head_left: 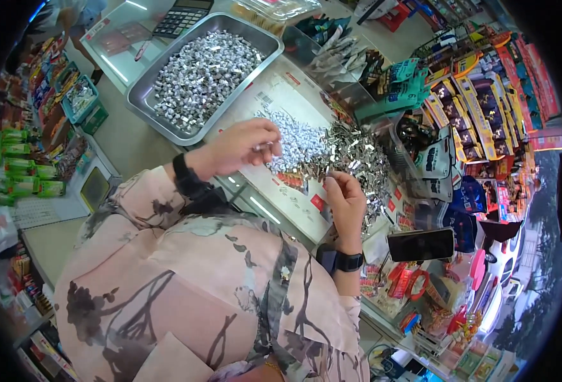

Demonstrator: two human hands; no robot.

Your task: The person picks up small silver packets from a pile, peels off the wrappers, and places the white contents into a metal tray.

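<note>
Two hands work my heap of small silver foil-wrapped pieces [332,153]: left hand [242,148] pinches one, right hand [344,197] curls closed, contents hidden. Sorting seems midway, I judge; next calls for carrying the pinched piece to the grey metal tray [142,95].

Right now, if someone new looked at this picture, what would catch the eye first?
First, the heap of small silvery pieces on the counter, with the left hand on its edge and the right hand pinching one piece. Behind it stands a metal tray filled with the same pieces. Bright packaged goods crowd the right.
</note>
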